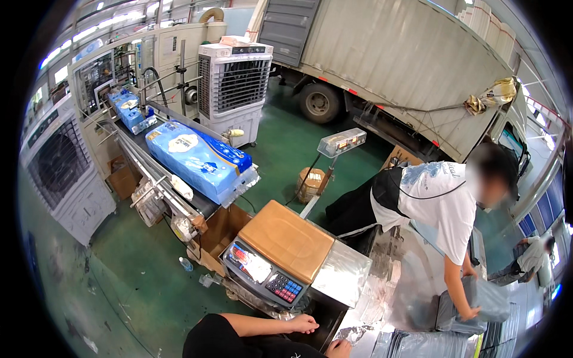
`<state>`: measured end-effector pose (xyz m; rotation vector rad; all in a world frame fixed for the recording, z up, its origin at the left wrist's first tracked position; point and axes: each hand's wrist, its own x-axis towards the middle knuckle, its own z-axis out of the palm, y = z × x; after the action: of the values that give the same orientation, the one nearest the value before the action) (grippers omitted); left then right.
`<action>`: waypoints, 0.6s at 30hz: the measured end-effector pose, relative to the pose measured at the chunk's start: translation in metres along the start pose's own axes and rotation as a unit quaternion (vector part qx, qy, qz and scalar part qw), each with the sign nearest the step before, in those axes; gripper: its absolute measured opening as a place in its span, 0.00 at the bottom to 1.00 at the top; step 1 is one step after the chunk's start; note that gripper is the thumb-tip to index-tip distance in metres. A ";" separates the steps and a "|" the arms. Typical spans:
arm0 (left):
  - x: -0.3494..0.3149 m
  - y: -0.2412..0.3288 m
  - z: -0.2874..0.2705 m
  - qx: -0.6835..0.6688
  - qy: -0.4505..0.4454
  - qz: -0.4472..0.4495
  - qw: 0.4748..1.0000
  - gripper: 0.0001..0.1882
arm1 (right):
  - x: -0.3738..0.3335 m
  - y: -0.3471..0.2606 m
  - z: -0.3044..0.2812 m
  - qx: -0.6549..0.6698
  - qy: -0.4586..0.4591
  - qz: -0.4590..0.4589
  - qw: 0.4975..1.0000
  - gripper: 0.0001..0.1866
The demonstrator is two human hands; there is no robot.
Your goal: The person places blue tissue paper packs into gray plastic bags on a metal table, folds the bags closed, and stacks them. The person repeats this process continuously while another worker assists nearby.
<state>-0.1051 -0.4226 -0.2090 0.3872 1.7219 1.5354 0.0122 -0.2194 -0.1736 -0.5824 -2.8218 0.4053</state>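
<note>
My left hand (304,323) hangs over the near side of the weighing stand, its fingers loosely curled in with nothing visible in them. Low at the picture's edge, my right hand (338,349) is partly cut off; its fingers look bent, and whatever they may hold is hidden. Crumpled clear plastic film (353,334) lies right beside it. Just beyond my left hand stands a digital scale (262,274) with a lit display and keypad. Its brown platform (287,240) carries nothing. Stacked grey plastic bags (418,345) lie to the right of my right hand.
A conveyor (206,206) carries blue tissue packs (197,160) toward the scale. At right, a co-worker (430,209) bends over, both hands on a grey wrapped bundle (477,304). Air coolers (233,89) stand at left; a truck (388,65) is parked behind.
</note>
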 end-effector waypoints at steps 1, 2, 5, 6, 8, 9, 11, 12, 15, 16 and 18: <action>0.005 -0.005 -0.003 -0.024 0.002 0.022 0.999 0.14 | 0.000 0.001 0.001 -0.002 0.011 -0.006 1.000 0.17; 0.018 -0.030 -0.009 -0.056 0.046 0.065 0.995 0.14 | 0.003 -0.006 0.003 0.004 0.019 -0.025 0.999 0.17; -0.006 0.047 -0.041 -0.155 0.039 0.129 0.979 0.11 | -0.002 0.009 0.010 -0.003 0.024 -0.005 1.000 0.16; -0.011 0.059 -0.050 -0.183 0.088 0.105 0.974 0.10 | -0.001 0.012 0.012 -0.002 0.019 0.000 1.000 0.16; -0.047 0.135 -0.090 -0.211 0.157 0.088 0.961 0.08 | 0.002 -0.011 -0.020 -0.009 -0.026 0.000 1.000 0.16; -0.059 0.153 -0.111 -0.213 0.177 0.103 0.955 0.08 | 0.005 -0.022 -0.033 -0.012 -0.048 -0.002 0.999 0.16; -0.061 0.162 -0.158 -0.196 0.254 0.189 0.928 0.06 | 0.001 -0.017 -0.015 0.009 0.041 -0.007 0.999 0.17; -0.066 0.172 -0.182 -0.182 0.295 0.194 0.918 0.05 | 0.000 -0.014 -0.009 0.008 0.027 -0.001 1.000 0.16; -0.097 0.217 -0.240 -0.139 0.400 0.197 0.884 0.05 | -0.001 -0.007 -0.003 0.004 0.020 0.015 1.000 0.16; -0.107 0.224 -0.255 -0.156 0.410 0.200 0.876 0.06 | 0.001 -0.010 -0.004 0.005 0.024 0.019 1.000 0.16; -0.120 0.239 -0.277 -0.191 0.421 0.188 0.867 0.07 | 0.004 -0.009 -0.003 0.007 0.022 0.023 0.999 0.17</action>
<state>-0.2880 -0.6446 0.0468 -0.2236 1.9485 2.5333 0.0061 -0.2245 -0.1670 -0.6466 -2.7664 0.4139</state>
